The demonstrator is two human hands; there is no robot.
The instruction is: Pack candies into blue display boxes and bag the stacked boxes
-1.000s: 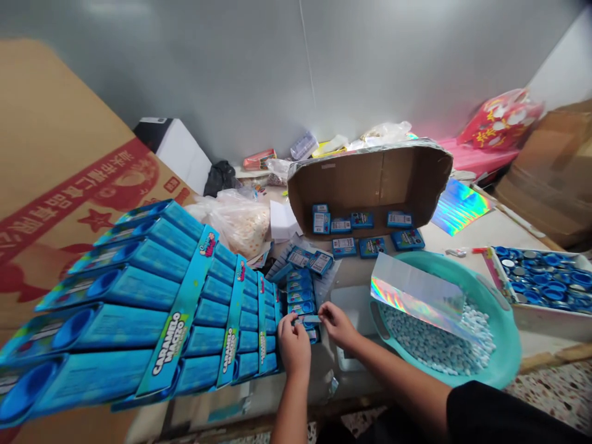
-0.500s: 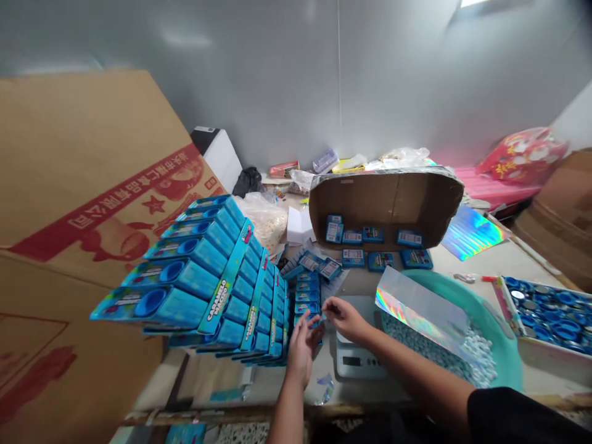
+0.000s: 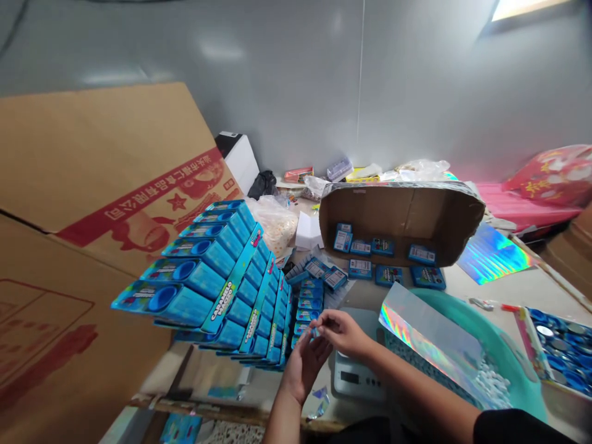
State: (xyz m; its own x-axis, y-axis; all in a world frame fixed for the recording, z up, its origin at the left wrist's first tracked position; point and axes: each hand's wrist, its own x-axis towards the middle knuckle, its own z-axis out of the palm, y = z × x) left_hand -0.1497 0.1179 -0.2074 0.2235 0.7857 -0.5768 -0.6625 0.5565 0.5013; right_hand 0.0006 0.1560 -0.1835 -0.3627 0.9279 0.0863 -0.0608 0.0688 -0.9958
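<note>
My right hand (image 3: 343, 334) is pinched, thumb against fingers, around a tiny bluish thing at the fingertips, too small to name. Just below and left of it, my left hand (image 3: 308, 365) is cupped palm up, fingers apart, its fingertips close to the right hand's pinch. Behind both hands lies a row of small blue packs (image 3: 309, 303). A grey digital scale (image 3: 358, 377) sits under the right wrist. To the left rises a stack of blue display boxes (image 3: 226, 290) with round blue lids, lettered "CARAMELO MACIZO".
A turquoise basin (image 3: 522, 370) of small pale candies, with a shiny card sheet (image 3: 432, 327) across it, stands at right. Beyond are a box of blue round pieces (image 3: 564, 348) and an open carton (image 3: 402, 209) with blue packs. A large carton (image 3: 115, 246) fills the left.
The camera view has shifted, so the scene sits farther right and a little lower. My hands have come closer together, with the left palm turned up more beneath the right fingertips.
</note>
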